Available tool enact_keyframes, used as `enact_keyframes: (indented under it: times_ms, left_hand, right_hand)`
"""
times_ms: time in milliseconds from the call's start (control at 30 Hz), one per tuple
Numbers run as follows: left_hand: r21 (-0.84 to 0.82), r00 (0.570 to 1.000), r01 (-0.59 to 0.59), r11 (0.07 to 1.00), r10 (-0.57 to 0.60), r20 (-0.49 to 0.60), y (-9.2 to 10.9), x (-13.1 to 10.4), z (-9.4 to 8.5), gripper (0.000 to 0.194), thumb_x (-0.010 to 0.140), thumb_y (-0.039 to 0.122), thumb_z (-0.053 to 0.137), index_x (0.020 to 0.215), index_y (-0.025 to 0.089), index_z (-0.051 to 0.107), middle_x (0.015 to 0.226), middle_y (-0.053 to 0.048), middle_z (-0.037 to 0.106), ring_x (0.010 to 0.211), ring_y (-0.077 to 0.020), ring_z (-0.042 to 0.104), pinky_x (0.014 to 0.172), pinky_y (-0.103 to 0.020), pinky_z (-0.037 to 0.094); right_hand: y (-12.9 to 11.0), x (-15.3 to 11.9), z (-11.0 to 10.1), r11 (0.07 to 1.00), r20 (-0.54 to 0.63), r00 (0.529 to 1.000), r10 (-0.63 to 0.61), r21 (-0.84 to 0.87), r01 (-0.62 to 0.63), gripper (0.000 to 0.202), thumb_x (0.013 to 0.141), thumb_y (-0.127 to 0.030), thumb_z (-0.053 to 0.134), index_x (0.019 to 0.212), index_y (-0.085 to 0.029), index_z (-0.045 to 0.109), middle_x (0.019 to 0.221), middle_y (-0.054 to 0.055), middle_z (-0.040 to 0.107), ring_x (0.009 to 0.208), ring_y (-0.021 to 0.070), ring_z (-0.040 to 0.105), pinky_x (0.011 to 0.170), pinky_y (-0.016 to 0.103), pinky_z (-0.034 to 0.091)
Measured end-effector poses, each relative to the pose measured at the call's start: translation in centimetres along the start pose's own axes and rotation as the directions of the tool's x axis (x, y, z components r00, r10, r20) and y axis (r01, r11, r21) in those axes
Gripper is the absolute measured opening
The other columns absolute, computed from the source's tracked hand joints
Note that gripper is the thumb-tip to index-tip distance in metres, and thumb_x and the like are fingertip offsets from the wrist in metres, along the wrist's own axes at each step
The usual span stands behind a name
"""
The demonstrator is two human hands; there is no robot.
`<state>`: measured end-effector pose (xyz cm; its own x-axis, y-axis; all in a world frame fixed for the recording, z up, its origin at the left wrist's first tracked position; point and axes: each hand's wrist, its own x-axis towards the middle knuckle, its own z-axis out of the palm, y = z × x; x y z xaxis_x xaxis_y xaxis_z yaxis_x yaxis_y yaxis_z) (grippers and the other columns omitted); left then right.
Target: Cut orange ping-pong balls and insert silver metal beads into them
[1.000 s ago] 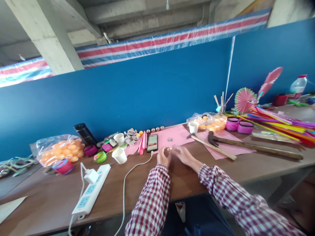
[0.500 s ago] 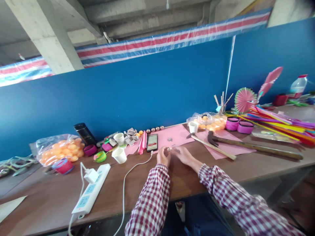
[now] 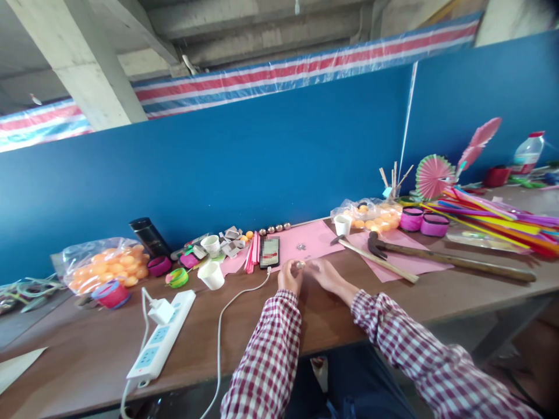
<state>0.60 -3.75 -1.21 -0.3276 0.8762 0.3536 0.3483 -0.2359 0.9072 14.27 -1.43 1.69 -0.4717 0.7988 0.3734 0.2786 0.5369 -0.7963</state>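
Note:
My left hand (image 3: 289,276) is closed, with a small shiny silvery piece (image 3: 300,265) between thumb and fingers; its exact kind is too small to make out. Close on its right is my right hand (image 3: 325,276), its fingers pointing at the piece and smeared by motion, so their grip does not show. Just beyond both hands lies pink paper (image 3: 321,237), bearing a little heap of small shiny bits (image 3: 301,247) and a few more loose ones. A phone (image 3: 269,252) with a cable plugged in lies left of the paper.
Two hammers, one with a pale handle (image 3: 384,262) and one with a darker handle (image 3: 463,259), lie to the right. White paper cups (image 3: 211,276), a power strip (image 3: 163,340) and a bag of orange balls (image 3: 109,265) are on the left. A blue partition (image 3: 262,163) rises behind.
Hardly anything differs. Both hands stay in the same place, the left still pinching the shiny piece, the right blurred beside it. The view has shifted very slightly.

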Motion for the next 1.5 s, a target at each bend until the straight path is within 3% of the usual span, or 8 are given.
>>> enact_keyframes:
  times_ms: [500,1067,1500]
  left_hand:
    - [0.093,0.999,-0.037,0.995,0.037,0.002,-0.55,0.12,-0.05,0.027,0.063,0.013,0.059,0.09,0.017,0.058,0.091,-0.007,0.062,0.08,-0.0156,0.061,0.073,-0.03,0.05]
    - [0.059,1.0,-0.021,0.998,0.021,-0.001,0.13,-0.14,-0.15,0.024,0.062,0.01,0.06,0.085,0.016,0.058,0.085,-0.006,0.064,0.076,-0.0147,0.061,0.07,-0.027,0.05]
    - [0.069,1.0,-0.006,0.998,0.006,-0.004,-0.01,0.03,-0.02,0.024,0.061,0.008,0.059,0.084,0.017,0.058,0.086,-0.005,0.064,0.076,-0.0139,0.061,0.07,-0.027,0.05]
  right_hand:
    - [0.0,-0.08,-0.06,1.0,0.007,1.0,0.0,0.001,0.0,0.027,0.077,-0.033,0.049,0.085,-0.015,0.066,0.076,0.005,0.067,0.07,0.0183,0.058,0.064,0.026,0.043]
    - [0.09,-0.06,0.03,0.999,0.012,0.999,0.04,-0.026,-0.04,0.029,0.076,-0.036,0.049,0.071,-0.013,0.065,0.07,0.004,0.066,0.064,0.0176,0.058,0.059,0.025,0.042]
    - [0.41,-0.07,0.07,1.0,0.012,1.0,0.01,-0.007,-0.01,0.029,0.077,-0.036,0.047,0.078,-0.015,0.066,0.07,0.003,0.066,0.067,0.018,0.059,0.062,0.025,0.043]
